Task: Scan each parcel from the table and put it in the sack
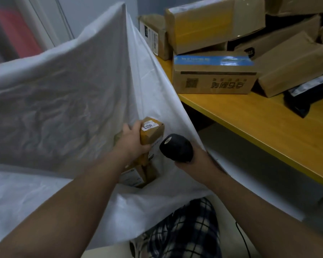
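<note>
My left hand (132, 138) grips a small brown cardboard parcel (153, 130) with a white number sticker, holding it inside the open mouth of the big white sack (67, 86). Beneath it, at the sack's bottom, lie other brown parcels (138, 174). My right hand (192, 162) holds a black handheld scanner (176, 147) right beside the parcel, at the sack's right edge. On the yellow wooden table (259, 123) to the right lies a pile of parcels.
The table's pile holds a box with blue tape (213, 77), several plain cardboard boxes (199, 25) and a black bag parcel (309, 90). The table's front edge runs diagonally beside the sack. My checked trousers and a shoe show below.
</note>
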Demonstrator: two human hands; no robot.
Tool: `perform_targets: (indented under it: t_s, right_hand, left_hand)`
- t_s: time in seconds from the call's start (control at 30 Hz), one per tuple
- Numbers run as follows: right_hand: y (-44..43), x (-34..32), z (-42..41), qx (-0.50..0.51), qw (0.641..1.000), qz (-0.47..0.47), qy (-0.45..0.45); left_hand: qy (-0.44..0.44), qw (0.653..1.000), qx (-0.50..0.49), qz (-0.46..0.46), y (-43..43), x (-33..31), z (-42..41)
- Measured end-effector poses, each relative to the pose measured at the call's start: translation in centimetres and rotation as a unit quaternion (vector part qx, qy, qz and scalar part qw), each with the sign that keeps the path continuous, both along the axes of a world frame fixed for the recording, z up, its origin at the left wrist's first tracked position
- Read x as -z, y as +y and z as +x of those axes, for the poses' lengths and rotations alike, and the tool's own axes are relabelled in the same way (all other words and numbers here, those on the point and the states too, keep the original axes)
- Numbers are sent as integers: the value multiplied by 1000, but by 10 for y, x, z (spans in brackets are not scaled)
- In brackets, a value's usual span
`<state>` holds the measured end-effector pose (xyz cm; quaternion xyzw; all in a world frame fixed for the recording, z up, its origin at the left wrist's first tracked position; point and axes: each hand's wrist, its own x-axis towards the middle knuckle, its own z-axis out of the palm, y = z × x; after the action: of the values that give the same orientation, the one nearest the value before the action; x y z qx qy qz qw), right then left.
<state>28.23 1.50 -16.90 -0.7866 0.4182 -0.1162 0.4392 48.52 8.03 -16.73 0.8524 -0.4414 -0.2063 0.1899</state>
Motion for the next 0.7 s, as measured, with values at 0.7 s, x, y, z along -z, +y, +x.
perform_targets:
  t_s: [0.7]
  right_hand:
    - [13, -12, -7, 81, 995, -53, -5]
  left_hand:
    - [-300, 922, 180, 166, 14, -1, -30]
